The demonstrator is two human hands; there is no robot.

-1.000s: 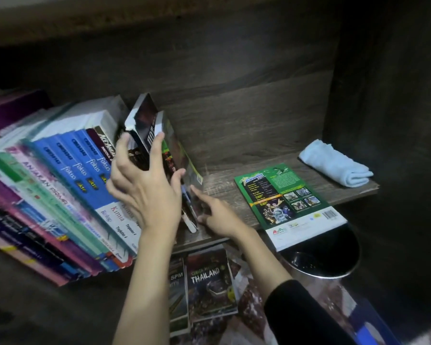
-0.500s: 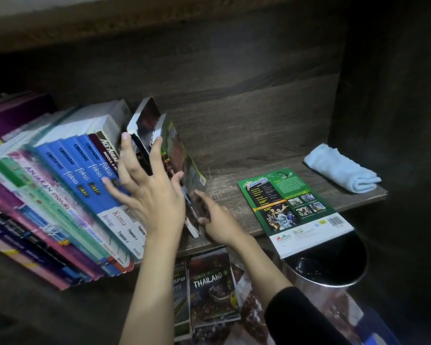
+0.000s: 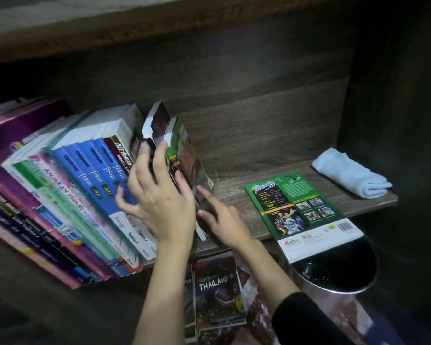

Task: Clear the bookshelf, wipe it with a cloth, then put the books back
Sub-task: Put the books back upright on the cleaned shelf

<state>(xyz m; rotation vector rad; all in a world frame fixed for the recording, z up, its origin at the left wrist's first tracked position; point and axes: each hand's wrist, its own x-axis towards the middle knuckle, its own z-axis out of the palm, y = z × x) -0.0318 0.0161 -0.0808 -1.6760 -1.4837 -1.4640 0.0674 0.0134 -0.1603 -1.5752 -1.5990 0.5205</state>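
paperbacks (image 3: pixel 184 158) lean on the end of the textbook row (image 3: pixel 92 175); thin, light and floppy, i judge. left hand (image 3: pixel 162 202) presses them with spread fingers, right hand (image 3: pixel 224 220) touches their lower edge, fingers loose. i'd grip near the spines.

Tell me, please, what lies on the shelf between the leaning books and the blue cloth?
In the head view, a green book lies flat there, overhanging the front edge of the shelf, with bare wood on both sides of it.
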